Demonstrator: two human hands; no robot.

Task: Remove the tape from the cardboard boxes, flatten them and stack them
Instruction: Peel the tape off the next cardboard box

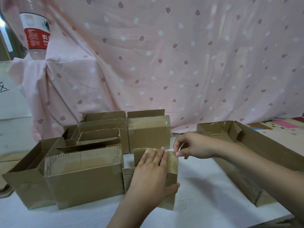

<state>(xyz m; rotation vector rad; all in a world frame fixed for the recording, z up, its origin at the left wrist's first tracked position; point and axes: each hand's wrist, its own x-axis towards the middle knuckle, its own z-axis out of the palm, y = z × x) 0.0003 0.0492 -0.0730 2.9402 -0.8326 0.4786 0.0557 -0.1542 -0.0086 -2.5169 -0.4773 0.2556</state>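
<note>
- A small cardboard box [171,163] stands on the white surface [205,195] at centre frame, its brown top glazed with clear tape [172,159] that catches the light along the far right edge.
- The left hand [153,171] lies over the box top — four fingers straight and flat on the cardboard, thumb wrapped round the near right side; its grip is open and pressing, not clenched.
- The right hand [189,145], reaching in from 3 o'clock, has thumb and forefinger drawn together at the box's far right corner, pinching the tape's edge; the other fingers are loosely curled.
- At 9 o'clock of the small box sits a large taped box [82,176], its top strip of tape wrinkled and its corrugated edges frayed; an open box [29,170] stands against its left side.
- At 12 o'clock stands another sealed box [148,134] with tape across its top, and more opened boxes [100,129] crowd at 11 o'clock.
- A long shallow cardboard tray [246,140] runs along the surface at 3 o'clock, passing under the right forearm.
- Behind it all hangs a pink leaf-print cloth [181,63]; a plastic bottle [36,33] with a red-and-white label stands at the upper left.
</note>
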